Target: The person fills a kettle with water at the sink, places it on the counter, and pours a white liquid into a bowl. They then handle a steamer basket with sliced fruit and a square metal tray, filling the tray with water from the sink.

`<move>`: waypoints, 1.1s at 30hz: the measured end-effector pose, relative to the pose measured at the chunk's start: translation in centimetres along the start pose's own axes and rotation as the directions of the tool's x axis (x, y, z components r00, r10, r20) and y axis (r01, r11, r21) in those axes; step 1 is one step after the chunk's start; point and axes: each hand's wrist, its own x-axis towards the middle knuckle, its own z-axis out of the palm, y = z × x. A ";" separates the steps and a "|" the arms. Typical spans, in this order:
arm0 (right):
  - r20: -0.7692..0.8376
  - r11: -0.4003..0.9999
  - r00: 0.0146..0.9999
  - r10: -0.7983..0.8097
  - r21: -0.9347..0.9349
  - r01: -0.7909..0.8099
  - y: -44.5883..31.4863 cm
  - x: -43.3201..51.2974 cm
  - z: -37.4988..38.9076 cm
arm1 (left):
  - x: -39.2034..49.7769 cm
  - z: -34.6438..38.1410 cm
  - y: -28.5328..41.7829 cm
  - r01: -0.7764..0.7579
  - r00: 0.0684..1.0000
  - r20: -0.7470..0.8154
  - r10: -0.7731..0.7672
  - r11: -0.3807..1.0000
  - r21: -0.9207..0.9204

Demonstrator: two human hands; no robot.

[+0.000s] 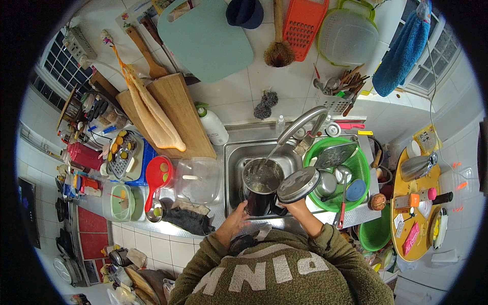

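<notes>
A tall black pot with a steel interior is tilted in the stainless steel sink. Water runs into it from the curved metal faucet, and cloudy liquid shows inside. My left hand grips the pot's lower left side, its fingers partly hidden by the body. In my right hand is a round steel lid, raised at an angle beside the pot's rim. The pot's black handle is close to that hand; whether the fingers touch it is hidden.
Right of the sink, a green basket holds a grater, bowls and a red-handled ladle. Leftward are a clear plastic lid, a red strainer, a dark cloth and a wooden cutting board.
</notes>
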 end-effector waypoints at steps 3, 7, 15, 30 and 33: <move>-0.032 0.958 0.972 -0.231 -0.182 0.222 0.8 0.6 -0.2 | -4.7 3.5 5.5 -0.188 0.982 0.032 0.187 0.934 0.305; -0.028 0.945 0.963 -0.267 -0.206 0.255 0.0 0.8 0.0 | -5.5 6.0 9.3 -0.164 0.979 0.155 0.132 0.962 0.219; 0.056 0.834 0.935 -0.350 -0.435 0.338 2.5 0.5 -0.5 | -1.6 7.7 9.6 -0.058 0.970 0.227 0.091 0.987 -0.150; 0.676 0.993 0.736 0.045 -0.110 0.039 1.9 8.0 -7.2 | -0.2 6.1 7.8 -0.151 0.987 0.030 0.161 0.966 -0.209; 0.364 0.980 0.928 0.074 -0.201 0.000 5.6 12.6 -7.4 | 0.1 6.0 7.9 -0.161 0.986 0.006 0.164 0.973 -0.165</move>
